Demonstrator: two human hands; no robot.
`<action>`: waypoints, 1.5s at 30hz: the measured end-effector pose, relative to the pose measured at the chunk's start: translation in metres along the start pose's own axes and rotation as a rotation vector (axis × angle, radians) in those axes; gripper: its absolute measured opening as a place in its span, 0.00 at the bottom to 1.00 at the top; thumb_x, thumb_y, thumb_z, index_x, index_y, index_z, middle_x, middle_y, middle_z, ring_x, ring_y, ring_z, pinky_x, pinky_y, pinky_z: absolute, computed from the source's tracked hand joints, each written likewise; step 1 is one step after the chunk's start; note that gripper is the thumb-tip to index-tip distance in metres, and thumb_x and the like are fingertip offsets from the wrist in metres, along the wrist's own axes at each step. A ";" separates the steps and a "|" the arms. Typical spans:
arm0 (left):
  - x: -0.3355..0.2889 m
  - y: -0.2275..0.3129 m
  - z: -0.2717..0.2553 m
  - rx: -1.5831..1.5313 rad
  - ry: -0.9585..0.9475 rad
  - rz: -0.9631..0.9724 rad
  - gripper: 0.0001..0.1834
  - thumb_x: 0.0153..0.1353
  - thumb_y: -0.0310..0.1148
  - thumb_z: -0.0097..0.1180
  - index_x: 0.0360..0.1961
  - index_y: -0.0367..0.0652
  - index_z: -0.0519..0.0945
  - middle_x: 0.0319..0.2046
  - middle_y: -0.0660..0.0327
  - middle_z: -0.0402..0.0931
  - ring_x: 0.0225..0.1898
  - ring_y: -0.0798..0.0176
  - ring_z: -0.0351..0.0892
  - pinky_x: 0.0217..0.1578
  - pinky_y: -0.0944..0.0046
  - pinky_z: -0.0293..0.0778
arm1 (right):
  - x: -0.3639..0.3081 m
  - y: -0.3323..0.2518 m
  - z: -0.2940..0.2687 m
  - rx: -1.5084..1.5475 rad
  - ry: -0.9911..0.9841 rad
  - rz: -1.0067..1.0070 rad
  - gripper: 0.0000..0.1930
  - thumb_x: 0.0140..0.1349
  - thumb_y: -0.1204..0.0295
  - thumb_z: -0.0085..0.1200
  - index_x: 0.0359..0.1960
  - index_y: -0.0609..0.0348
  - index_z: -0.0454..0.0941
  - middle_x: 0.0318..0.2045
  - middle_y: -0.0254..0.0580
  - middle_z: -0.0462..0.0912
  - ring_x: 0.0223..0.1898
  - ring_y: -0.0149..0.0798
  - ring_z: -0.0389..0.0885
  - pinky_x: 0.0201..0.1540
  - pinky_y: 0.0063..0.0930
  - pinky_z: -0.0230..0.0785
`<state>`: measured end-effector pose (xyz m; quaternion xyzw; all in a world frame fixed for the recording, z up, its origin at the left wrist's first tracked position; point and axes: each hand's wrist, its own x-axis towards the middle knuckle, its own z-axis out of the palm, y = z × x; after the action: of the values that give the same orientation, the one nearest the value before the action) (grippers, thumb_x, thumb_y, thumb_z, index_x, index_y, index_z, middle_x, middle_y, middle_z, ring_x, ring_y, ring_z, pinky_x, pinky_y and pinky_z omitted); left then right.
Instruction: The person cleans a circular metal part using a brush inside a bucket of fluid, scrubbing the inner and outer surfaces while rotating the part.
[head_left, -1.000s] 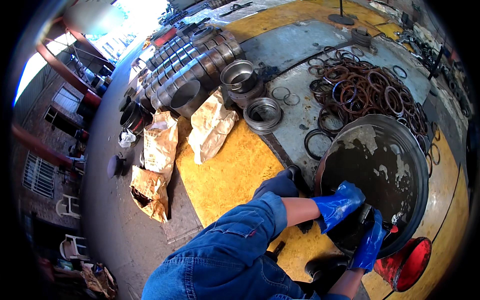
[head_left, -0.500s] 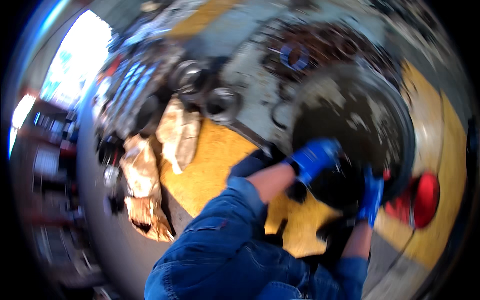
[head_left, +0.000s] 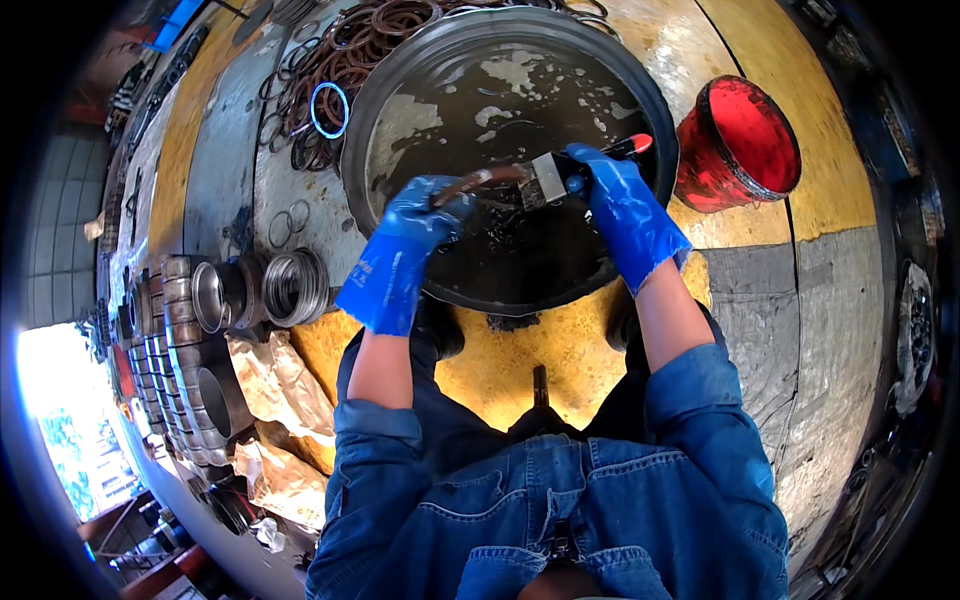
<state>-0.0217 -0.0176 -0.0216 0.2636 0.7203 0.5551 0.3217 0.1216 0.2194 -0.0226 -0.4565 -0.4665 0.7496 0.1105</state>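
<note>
Both of my hands wear blue rubber gloves above a wide, dark round tub (head_left: 357,150) of murky liquid with pale foam patches. My left hand (head_left: 408,225) is closed round one side of a rusty brown ring (head_left: 488,178), hiding part of it. In my right hand (head_left: 625,205) is a paintbrush (head_left: 545,181) with a metal ferrule and a dark, red-tipped handle. The brush's bristle end meets the ring over the middle of the tub. Wet drips hang below the brush and ring.
Several rusty rings (head_left: 345,75) lie heaped beyond the tub, a bright blue ring (head_left: 329,110) among them. A red bucket (head_left: 740,145) stands tilted at right. Metal cylinders (head_left: 180,330), stacked thin rings (head_left: 295,287) and brown paper (head_left: 285,385) are at left.
The view has turned, and the earlier blur is gone. My left hand, stretched over the tub before, now holds the ring. My right hand has come up from the tub's near edge with the brush.
</note>
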 end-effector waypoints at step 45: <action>0.008 -0.027 -0.027 -0.883 0.052 -0.166 0.17 0.73 0.41 0.55 0.55 0.42 0.81 0.26 0.68 0.75 0.16 0.75 0.63 0.19 0.71 0.61 | -0.022 0.052 0.029 -0.426 -0.492 -0.334 0.11 0.64 0.65 0.62 0.38 0.60 0.87 0.31 0.35 0.87 0.33 0.26 0.82 0.40 0.24 0.75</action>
<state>-0.0477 -0.0350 -0.0441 0.0283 0.4408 0.7883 0.4284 0.1243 0.1608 -0.0465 -0.1926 -0.6929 0.6946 0.0185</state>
